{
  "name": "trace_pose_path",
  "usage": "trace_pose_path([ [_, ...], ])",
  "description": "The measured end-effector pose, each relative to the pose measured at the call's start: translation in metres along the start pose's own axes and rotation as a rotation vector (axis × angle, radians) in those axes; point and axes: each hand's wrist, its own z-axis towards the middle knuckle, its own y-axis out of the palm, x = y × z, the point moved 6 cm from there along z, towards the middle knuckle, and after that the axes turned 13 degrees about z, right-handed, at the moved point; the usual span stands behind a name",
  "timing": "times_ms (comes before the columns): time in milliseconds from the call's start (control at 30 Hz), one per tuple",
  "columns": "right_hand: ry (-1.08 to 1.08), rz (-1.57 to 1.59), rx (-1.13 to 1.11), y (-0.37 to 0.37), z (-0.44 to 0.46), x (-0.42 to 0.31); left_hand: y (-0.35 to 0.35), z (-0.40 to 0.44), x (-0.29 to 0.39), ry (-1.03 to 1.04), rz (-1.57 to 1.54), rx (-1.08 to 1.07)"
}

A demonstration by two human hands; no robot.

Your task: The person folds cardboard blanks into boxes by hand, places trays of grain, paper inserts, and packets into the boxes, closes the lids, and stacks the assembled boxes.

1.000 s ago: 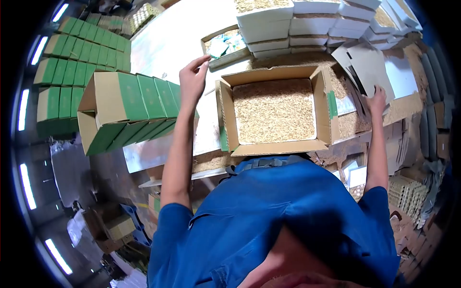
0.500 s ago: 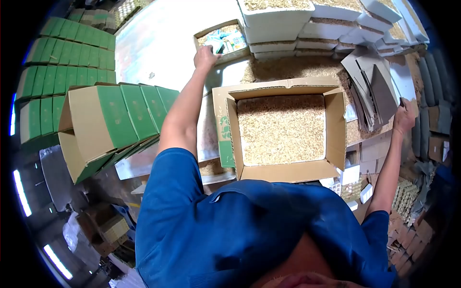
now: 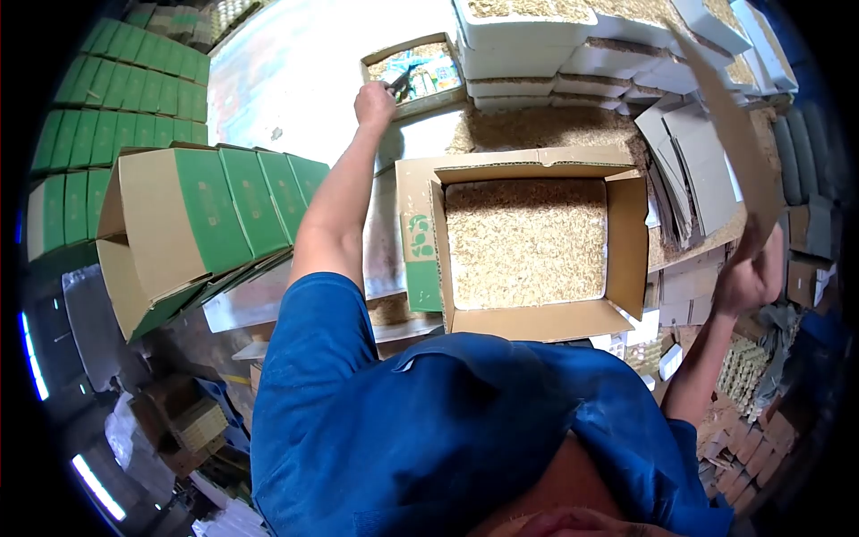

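Observation:
My left hand (image 3: 375, 106) is at the near-left corner of a small shallow box (image 3: 432, 104) that holds blue-and-white packets (image 3: 433, 75). Its fingers are closed, and a small dark thing shows at their tips, too small to name. At the right, my right hand (image 3: 753, 276) grips a brown cardboard sheet (image 3: 735, 134), raised on edge. Between my arms stands an open carton (image 3: 628, 246) with green print on its side. Inside it sits a white foam box filled level with pale husk-like filling (image 3: 528, 246).
Several white foam boxes (image 3: 523, 49) with the same filling are stacked at the back right. More grey cardboard sheets (image 3: 684, 170) lean near the carton's right side. Green-and-brown cartons (image 3: 237, 210) stand in rows at the left. Loose filling (image 3: 537, 130) lies behind the carton.
My right hand has drawn a cardboard sheet away from the leaning sheets, towards my body and upright. My left hand has shifted slightly left and stays by the small box.

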Motion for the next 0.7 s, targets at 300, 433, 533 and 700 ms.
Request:
trace_pose_path([
  [300,-0.269,0.187,-0.578,0.05,-0.063,-0.125,-0.006,-0.005,-0.001,0.001,-0.07,-0.035],
  [433,-0.328,0.176,-0.587,0.06,-0.087,-0.128,0.003,0.002,-0.012,0.035,-0.138,0.015],
  [533,-0.356,0.151,-0.588,0.051,-0.09,-0.135,0.001,0.0,-0.022,0.003,-0.276,-0.02],
  [700,-0.367,0.123,-0.673,0.056,-0.1,-0.144,-0.028,-0.01,-0.018,-0.036,-0.294,0.076],
])
